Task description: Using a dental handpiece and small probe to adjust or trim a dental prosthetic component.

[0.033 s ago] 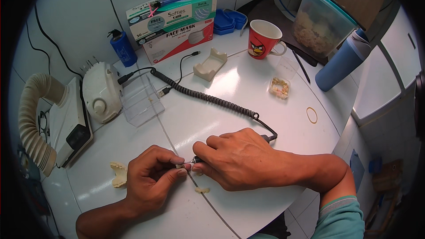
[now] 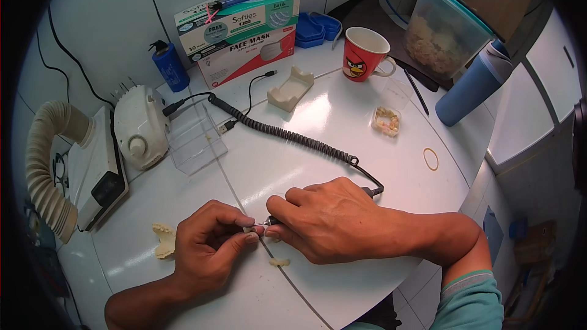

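Between the thumb and fingers of my left hand (image 2: 205, 247) is a small whitish tooth-like piece (image 2: 249, 230), mostly covered by the fingertips. My right hand (image 2: 345, 223) is closed round a rotary handpiece (image 2: 272, 220), its thin metal bit pointing left at the piece. Whether the bit touches it, I cannot tell. From the handpiece's rear end a black coiled cord (image 2: 287, 137) runs back to a white control unit (image 2: 142, 131). A cream dental cast (image 2: 163, 242) lies just left of my left hand. Below the fingertips rests a small yellowish curved strip (image 2: 279, 263).
A white machine with a ribbed hose (image 2: 41, 171) stands at the left, near a clear plastic case (image 2: 195, 140). Mask boxes (image 2: 244, 36), a cream stand (image 2: 290, 88) and a red mug (image 2: 364, 55) sit behind. Rightward are a small tooth-filled box (image 2: 386, 122), rubber band (image 2: 431, 159) and blue bottle (image 2: 471, 88).
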`<state>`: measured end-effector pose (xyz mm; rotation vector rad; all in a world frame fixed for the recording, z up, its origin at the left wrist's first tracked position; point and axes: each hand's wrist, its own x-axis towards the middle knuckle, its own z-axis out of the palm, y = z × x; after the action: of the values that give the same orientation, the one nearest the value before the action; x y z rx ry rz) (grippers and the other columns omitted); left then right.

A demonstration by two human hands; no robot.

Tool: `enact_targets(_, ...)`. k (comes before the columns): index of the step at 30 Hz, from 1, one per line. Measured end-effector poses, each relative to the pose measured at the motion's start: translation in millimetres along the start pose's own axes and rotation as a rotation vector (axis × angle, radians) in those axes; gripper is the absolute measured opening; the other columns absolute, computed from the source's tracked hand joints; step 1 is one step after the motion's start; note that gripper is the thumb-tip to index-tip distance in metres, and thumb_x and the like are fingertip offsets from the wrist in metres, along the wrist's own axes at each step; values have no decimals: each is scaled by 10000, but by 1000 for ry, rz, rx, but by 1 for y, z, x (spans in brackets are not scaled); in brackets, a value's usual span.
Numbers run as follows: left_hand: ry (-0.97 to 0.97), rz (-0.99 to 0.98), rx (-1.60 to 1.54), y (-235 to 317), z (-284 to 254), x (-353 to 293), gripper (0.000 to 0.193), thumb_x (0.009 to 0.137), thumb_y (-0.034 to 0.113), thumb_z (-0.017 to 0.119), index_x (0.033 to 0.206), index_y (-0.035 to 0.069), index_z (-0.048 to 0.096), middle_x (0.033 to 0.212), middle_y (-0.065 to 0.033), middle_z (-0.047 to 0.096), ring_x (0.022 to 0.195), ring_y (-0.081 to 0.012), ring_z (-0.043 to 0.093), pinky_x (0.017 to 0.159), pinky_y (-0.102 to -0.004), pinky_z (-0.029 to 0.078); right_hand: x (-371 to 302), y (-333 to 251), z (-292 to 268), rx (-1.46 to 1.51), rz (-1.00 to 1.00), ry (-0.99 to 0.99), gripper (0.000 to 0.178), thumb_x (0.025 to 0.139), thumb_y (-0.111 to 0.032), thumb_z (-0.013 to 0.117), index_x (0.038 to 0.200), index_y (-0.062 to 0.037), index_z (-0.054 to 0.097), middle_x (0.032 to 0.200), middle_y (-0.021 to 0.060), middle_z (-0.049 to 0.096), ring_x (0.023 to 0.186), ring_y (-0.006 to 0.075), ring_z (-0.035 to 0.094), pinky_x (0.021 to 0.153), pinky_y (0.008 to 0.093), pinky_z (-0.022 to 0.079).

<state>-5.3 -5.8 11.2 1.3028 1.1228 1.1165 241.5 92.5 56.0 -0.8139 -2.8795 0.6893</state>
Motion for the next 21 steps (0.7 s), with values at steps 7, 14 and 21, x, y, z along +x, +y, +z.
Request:
enact_targets(7,-17,-8,9,1,0,0,215,1009,-148,731,1184,-45,659,1187,-120,688,1155,-212,784,1023,-311,666,-1,-3,0,13,29,-40,333,1129,-383,659,1072,-56,629,812,146,686,717,394,737,574,512,530)
enact_targets(14,-27,-13,-62,1,2,7,231,1026,-137,713,1204,-40,601,1211,-112,669,1193,-188,756,1070,-322,656,-1,-3,-4,-7,16,4,325,1128,-352,650,1027,-45,622,760,136,666,641,393,692,541,519,505)
enact_targets(21,-27,19,17,2,2,7,221,1003,-130,739,1167,-51,613,1238,-111,623,1198,-200,751,1069,-326,672,-1,-4,-3,-8,-3,27,340,1132,-361,635,1049,-30,639,753,155,687,646,399,707,556,522,532)
